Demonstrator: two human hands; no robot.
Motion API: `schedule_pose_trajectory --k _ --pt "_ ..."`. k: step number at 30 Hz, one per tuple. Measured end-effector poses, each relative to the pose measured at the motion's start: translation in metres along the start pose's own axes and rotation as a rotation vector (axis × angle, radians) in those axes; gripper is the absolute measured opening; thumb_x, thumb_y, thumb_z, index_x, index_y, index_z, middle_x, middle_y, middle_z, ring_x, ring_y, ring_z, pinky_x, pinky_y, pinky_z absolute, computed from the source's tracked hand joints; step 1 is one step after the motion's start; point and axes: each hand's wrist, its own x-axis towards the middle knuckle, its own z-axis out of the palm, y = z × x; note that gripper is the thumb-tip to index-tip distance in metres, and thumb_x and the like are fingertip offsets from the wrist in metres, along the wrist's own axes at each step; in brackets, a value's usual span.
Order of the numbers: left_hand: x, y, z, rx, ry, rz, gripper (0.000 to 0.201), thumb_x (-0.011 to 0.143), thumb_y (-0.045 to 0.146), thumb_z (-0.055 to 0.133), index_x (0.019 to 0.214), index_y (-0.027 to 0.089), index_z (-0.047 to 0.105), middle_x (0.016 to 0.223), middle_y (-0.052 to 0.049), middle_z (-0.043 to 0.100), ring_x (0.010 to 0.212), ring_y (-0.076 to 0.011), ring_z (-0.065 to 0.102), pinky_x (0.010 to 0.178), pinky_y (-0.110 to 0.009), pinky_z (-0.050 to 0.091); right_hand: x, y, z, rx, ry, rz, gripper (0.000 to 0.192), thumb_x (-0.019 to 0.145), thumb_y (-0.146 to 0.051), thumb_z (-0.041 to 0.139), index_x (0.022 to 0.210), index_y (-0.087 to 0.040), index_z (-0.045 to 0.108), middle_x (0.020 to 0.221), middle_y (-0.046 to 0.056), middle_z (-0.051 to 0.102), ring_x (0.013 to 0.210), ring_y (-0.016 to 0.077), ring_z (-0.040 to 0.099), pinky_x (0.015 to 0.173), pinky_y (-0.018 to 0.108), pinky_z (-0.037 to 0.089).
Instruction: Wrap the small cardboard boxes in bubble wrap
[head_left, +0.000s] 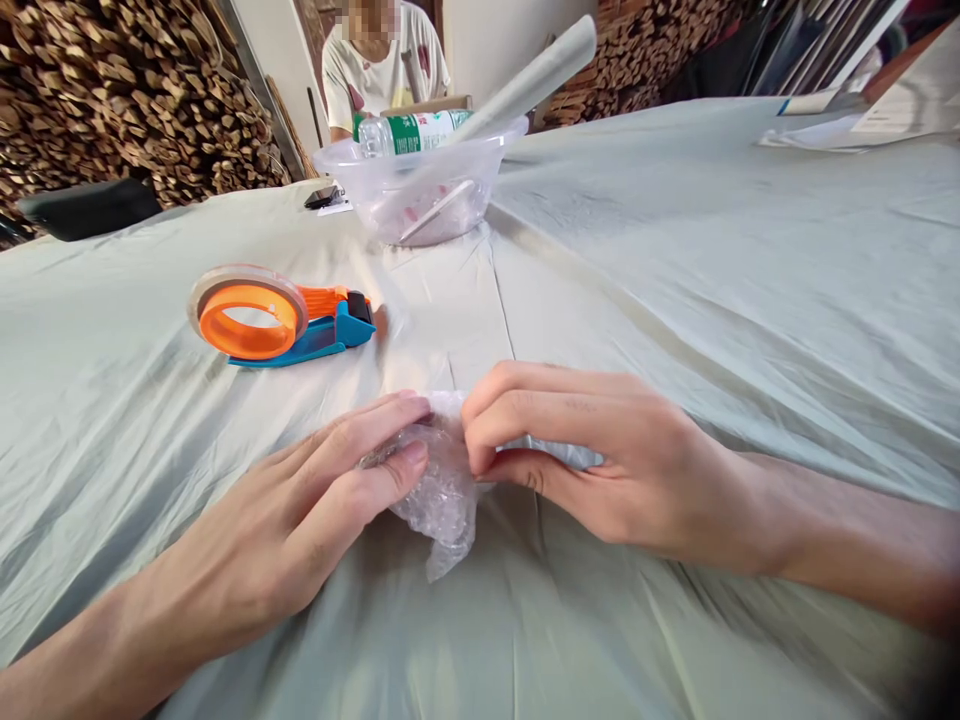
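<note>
Bare right hand (622, 450) pinching crumpled clear plastic wrapping (442, 485), thumb meeting fingertips, bare left hand (292, 510) narrowly gripping its left end, long axis running sideways over wrinkled pale-green cloth (600, 650), loose corner pointing nearward, orange-and-blue tape dispenser (291, 318) sitting beyond.

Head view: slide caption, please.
Left hand and right hand hold crumpled clear plastic; a tape dispenser lies beyond on the cloth.

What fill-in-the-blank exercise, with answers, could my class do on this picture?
1. The left hand and right hand hold clear plastic wrap; the tape dispenser lies nearer the ____ hand.
2. The dispenser's ring is orange, and its base is ____.
3. At the rim of the plastic basin shows a ____ with a green-and-white label.

Missing words: left; blue; bottle.
</note>
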Motion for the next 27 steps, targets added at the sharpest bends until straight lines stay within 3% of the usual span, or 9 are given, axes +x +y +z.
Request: schedule_pose_trajectory --k 3,6,8,12,14,16,19,23,27 --pt "0.000 0.000 0.000 -0.016 -0.016 -0.044 0.047 0.107 0.002 0.060 0.147 0.026 0.053 0.176 -0.002 0.050 0.157 -0.0126 0.056 0.126 -0.019 0.048 0.001 0.001 0.000 0.029 0.001 0.043 0.020 0.108 -0.003 0.054 0.097 -0.017 0.063 0.096 0.001 0.067 0.090 0.0090 0.063 0.084 0.023 0.054" --pt "0.001 0.003 0.000 -0.100 0.011 -0.070 0.057 0.101 -0.003 0.055 0.150 0.025 0.052 0.175 -0.007 0.050 0.158 -0.0170 0.056 0.128 -0.027 0.052 0.001 0.001 0.001 0.083 0.024 0.116 0.014 0.109 -0.010 0.059 0.099 -0.019 0.061 0.097 -0.001 0.068 0.088 0.0099 0.065 0.084 0.026 0.056" --pt "0.001 0.007 -0.001 -0.231 0.015 -0.129 0.066 0.099 -0.002 0.050 0.160 0.024 0.045 0.175 -0.010 0.049 0.163 -0.0209 0.051 0.131 -0.035 0.052 0.000 0.001 0.002 0.157 0.074 0.162 0.008 0.106 -0.018 0.071 0.106 -0.020 0.063 0.104 -0.001 0.071 0.097 0.0106 0.069 0.093 0.026 0.059" --pt "0.001 0.015 0.003 -0.389 0.016 -0.282 0.086 0.105 0.028 0.065 0.179 0.025 0.020 0.180 -0.015 0.042 0.164 -0.0316 0.050 0.130 -0.048 0.056 -0.001 -0.001 0.006 0.180 0.100 0.146 0.024 0.102 -0.013 0.076 0.121 -0.019 0.062 0.116 -0.001 0.073 0.107 0.0082 0.072 0.102 0.020 0.058" --pt "0.001 0.016 0.007 -0.354 0.078 -0.327 0.091 0.104 0.033 0.073 0.179 0.030 0.022 0.172 -0.014 0.054 0.155 -0.0316 0.060 0.122 -0.046 0.063 -0.001 -0.002 0.006 0.127 0.063 0.117 0.025 0.101 -0.006 0.068 0.122 -0.018 0.063 0.115 -0.001 0.073 0.106 0.0063 0.071 0.103 0.016 0.057" --pt "0.004 0.016 0.010 -0.310 0.140 -0.338 0.081 0.102 0.030 0.075 0.172 0.032 0.036 0.156 -0.011 0.066 0.141 -0.0274 0.070 0.112 -0.039 0.068 -0.002 -0.005 0.005 0.088 0.038 0.110 0.029 0.097 -0.001 0.063 0.122 -0.016 0.063 0.114 -0.002 0.072 0.106 0.0052 0.070 0.104 0.013 0.055" --pt "0.009 0.015 0.009 -0.261 0.148 -0.283 0.064 0.096 0.023 0.080 0.154 0.028 0.054 0.136 -0.007 0.071 0.124 -0.0203 0.073 0.105 -0.029 0.066 -0.002 -0.008 0.003 0.077 0.007 0.124 0.026 0.098 -0.006 0.066 0.122 -0.013 0.065 0.113 0.000 0.073 0.102 0.0050 0.069 0.099 0.012 0.055" --pt "0.011 0.018 0.008 -0.368 0.153 -0.257 0.068 0.092 0.016 0.078 0.153 0.026 0.051 0.134 -0.008 0.065 0.119 -0.0187 0.070 0.099 -0.027 0.065 0.000 -0.008 0.004 0.116 -0.006 0.140 0.025 0.099 -0.023 0.084 0.116 -0.016 0.067 0.107 -0.002 0.073 0.097 0.0064 0.070 0.094 0.017 0.055" --pt "0.010 0.019 0.010 -0.407 0.154 -0.311 0.081 0.085 0.010 0.072 0.159 0.029 0.046 0.133 -0.008 0.062 0.112 -0.0184 0.071 0.084 -0.024 0.066 0.004 -0.003 0.004 0.187 -0.068 0.287 0.009 0.104 -0.019 0.075 0.099 -0.019 0.068 0.100 -0.003 0.072 0.093 0.0088 0.067 0.085 0.023 0.053"
